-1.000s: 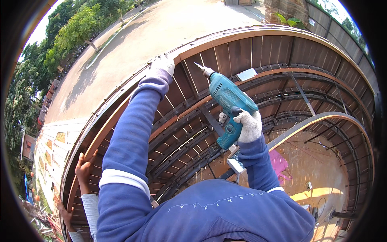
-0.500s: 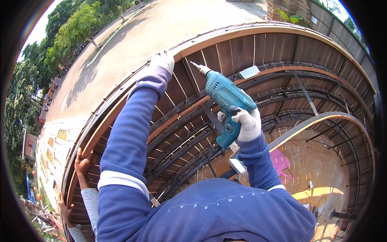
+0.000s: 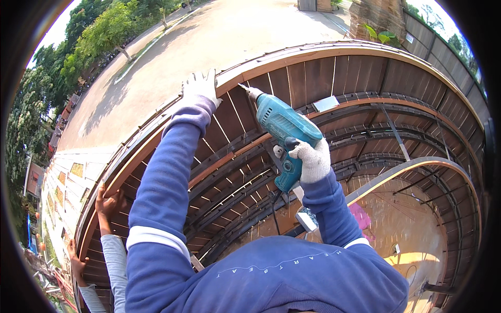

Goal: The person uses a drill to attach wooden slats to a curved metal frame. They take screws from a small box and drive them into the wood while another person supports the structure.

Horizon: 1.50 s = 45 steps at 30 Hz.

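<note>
My right hand [image 3: 313, 159], in a white knit glove, grips the handle of a teal power drill [image 3: 286, 119]. The tool points up and left, its bit close below the curved wooden rim [image 3: 237, 78]; I cannot tell whether the tip touches the wood. My left hand [image 3: 201, 87], gloved too, rests on top of that rim to the left of the bit, fingers spread. Dark vertical slats [image 3: 297, 78] line the inside of the rim. From the drill's handle a black cord [image 3: 273, 208] hangs down.
Another person's two bare hands hold the rim at the left, the upper hand [image 3: 108, 206] above the lower hand [image 3: 76, 261]. A white box-like piece [image 3: 326, 104] sits on a dark curved rail. Below lie a brown floor [image 3: 402, 214] and a pink item [image 3: 360, 215]. Trees [image 3: 107, 34] stand beyond.
The drill has moved a little left, its bit nearer the rim. The fingers of my left hand have spread out along the rim's top. My view has tilted slightly.
</note>
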Motion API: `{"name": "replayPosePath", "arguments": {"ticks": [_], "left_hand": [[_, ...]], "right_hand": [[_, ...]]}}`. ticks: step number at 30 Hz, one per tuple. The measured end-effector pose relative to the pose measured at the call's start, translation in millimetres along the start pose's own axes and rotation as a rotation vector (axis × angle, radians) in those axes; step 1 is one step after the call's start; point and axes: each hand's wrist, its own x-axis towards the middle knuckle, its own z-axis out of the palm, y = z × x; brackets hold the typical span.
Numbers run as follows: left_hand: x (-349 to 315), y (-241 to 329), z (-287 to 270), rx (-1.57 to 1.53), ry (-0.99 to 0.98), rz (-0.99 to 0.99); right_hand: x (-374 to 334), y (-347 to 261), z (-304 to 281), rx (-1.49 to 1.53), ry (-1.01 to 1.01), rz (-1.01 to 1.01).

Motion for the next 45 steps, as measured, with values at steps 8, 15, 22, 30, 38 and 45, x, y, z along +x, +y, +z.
{"name": "replayPosePath", "arguments": {"ticks": [8,15,22,30,38,45], "left_hand": [[5.7,-12.3,4.8,-0.065,-0.106,-0.089],[6.7,-10.2,1.1,-0.080,-0.112,-0.080],[8.6,-12.1,3.4,-0.082,-0.100,-0.067],[18.2,-20.7,-2.1,-0.126,-0.172,-0.048],[20.4,-13.0,-5.7,-0.078,-0.198,-0.067],[16.4,-17.6,-7.2,-0.094,-0.196,-0.047]], "right_hand": [[3.1,14.9,10.6,0.050,0.030,0.009],[6.5,17.7,5.4,0.016,-0.018,0.000],[4.9,22.2,8.4,0.002,0.012,-0.007],[1.5,26.8,21.4,-0.029,0.051,-0.037],[2.1,29.9,26.1,-0.060,0.026,-0.069],[5.9,32.0,21.1,-0.050,-0.023,-0.057]]}}
